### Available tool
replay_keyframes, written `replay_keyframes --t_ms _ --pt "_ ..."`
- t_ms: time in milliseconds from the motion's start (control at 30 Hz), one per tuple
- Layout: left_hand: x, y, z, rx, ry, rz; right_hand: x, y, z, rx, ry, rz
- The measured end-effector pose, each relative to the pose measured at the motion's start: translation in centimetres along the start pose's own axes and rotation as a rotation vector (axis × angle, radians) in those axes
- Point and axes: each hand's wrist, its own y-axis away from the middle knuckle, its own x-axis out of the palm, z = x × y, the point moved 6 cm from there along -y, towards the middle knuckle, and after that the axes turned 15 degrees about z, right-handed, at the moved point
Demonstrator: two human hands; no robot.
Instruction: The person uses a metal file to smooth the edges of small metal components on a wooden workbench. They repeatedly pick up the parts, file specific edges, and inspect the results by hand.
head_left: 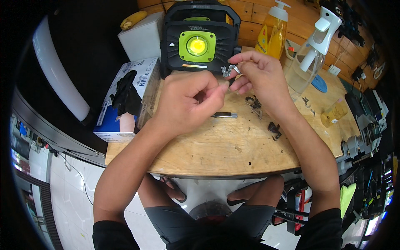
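A: Where do we have the piece?

B: Our right hand [263, 77] pinches the small shiny zigzag piece [229, 71] between thumb and fingers, raised above the wooden table [200, 156] and in front of the lit work lamp [198, 46], near its lower right corner.

A: And our left hand [189, 102]?

B: It hangs just beside the piece, thumb pressed against the forefinger, the other fingers curled in. We cannot tell whether anything sits in that pinch; a dark sliver [231, 82] shows by the fingertips, too small for us to name.

A: How do we expect the piece to handle?

B: Light, going by its size, and probably stiff. It shines, but we cannot tell clear plastic from metal. If it is plastic, we should treat the bends as the weak spots, likely to crack under a squeeze.

A: Slippery?

B: We think so, with faces that smooth. We do best with finger pads flat on either side of the end leg, without pressing the zigzag together.

A: And if we drop it?

B: It could land among the dark broken bits [252, 101] on the table and be awkward to pick out.
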Motion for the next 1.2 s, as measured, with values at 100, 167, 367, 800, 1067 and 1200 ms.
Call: replay_keyframes --t_ms 100,167,367,800,1067,1200 --pt "0.2 -0.1 0.0 0.005 -0.003 0.023 -0.1 0.0 0.1 -0.018 0.003 -0.002" --pt "0.2 -0.2 0.0 0.023 -0.034 0.055 0.0 0.1 0.2 -0.018 0.011 -0.006" --pt "1.6 0.2 0.5 -0.071 -0.12 0.31 -0.7 0.1 1.0 -0.038 0.003 -0.054" --pt "4.8 1.0 -1.4 -0.1 0.092 0.462 -0.9 0.0 1.0 -0.067 -0.024 -0.042" --pt "4.3 1.0 -1.3 -0.045 0.13 0.4 -0.7 0.0 0.6 -0.058 -0.04 -0.037" --pt "3.9 1.0 -1.3 -0.008 0.165 0.425 -0.6 -0.1 0.6 -0.055 -0.052 -0.028"
